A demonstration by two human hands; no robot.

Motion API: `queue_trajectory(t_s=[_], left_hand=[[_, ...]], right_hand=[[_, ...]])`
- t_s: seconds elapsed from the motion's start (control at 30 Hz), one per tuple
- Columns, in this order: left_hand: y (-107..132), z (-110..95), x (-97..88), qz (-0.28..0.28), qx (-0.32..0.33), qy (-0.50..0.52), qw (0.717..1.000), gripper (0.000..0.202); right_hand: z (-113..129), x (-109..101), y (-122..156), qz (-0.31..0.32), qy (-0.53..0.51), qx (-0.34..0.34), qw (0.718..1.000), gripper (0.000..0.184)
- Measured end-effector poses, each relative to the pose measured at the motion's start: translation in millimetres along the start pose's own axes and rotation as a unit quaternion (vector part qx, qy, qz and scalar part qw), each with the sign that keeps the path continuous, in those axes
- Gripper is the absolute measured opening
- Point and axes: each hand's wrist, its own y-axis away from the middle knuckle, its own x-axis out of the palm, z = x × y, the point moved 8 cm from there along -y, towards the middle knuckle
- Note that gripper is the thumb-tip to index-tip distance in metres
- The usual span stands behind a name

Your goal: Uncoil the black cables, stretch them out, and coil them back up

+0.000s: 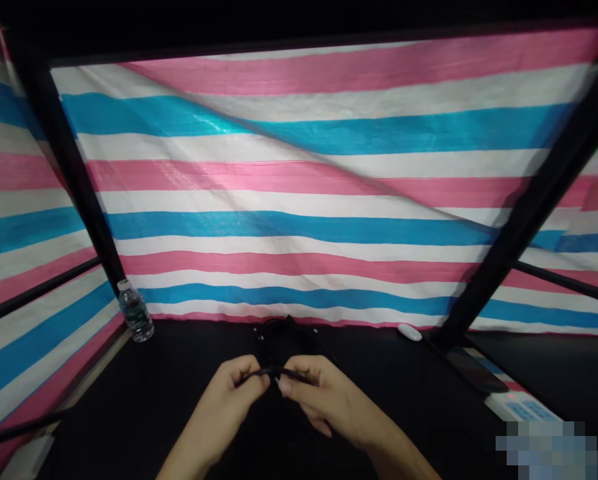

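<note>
My left hand and my right hand meet low in the middle of the view over a black tabletop. Both are closed in a pinch on a thin black cable that runs between their fingertips. Just behind the hands lies a dark bundle of the same cable, hard to make out against the black surface.
A clear water bottle stands at the back left by a black frame post. A small white oval object lies at the back right. A white power strip sits at the right. A striped pink, blue and white tarp encloses the space.
</note>
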Motion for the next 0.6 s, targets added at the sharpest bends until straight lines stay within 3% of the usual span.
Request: queue_trajectory(t_s=[0.07,0.17,0.23,0.3,0.4,0.5,0.6], left_hand=[[1.0,5.7,-11.5,-0.075,0.002,0.140,0.987,0.039],[5.6,20.5,-24.2,-0.184,0.032,0.323,0.928,0.054],[4.6,31.9,-22.3,-0.188,0.021,0.354,0.916,0.057],[1.4,38.6,-19.0,-0.153,-0.004,0.290,0.945,0.050],[0.0,31.4,-22.9,-0.109,0.007,0.081,0.991,0.037],[4.6,12.5,-20.9,-0.071,0.028,-0.095,0.993,0.034],[11.8,-1.9,-5.7,-0.025,0.014,-0.182,0.983,0.026]], right_hand=[[-11.2,2.7,-1.2,-0.002,-0.096,-0.019,0.995,0.040],[-24.2,3.5,-2.6,-0.062,-0.175,-0.075,0.980,0.046],[-30.4,3.6,-3.1,-0.100,-0.203,-0.096,0.969,0.053],[-33.1,4.5,-3.3,-0.105,-0.224,-0.099,0.964,0.057],[-31.0,6.5,-0.8,-0.044,-0.212,-0.073,0.974,0.057],[-26.0,6.4,6.9,0.029,-0.168,-0.022,0.985,0.052],[-19.1,6.2,14.3,0.070,-0.086,0.033,0.993,0.045]])
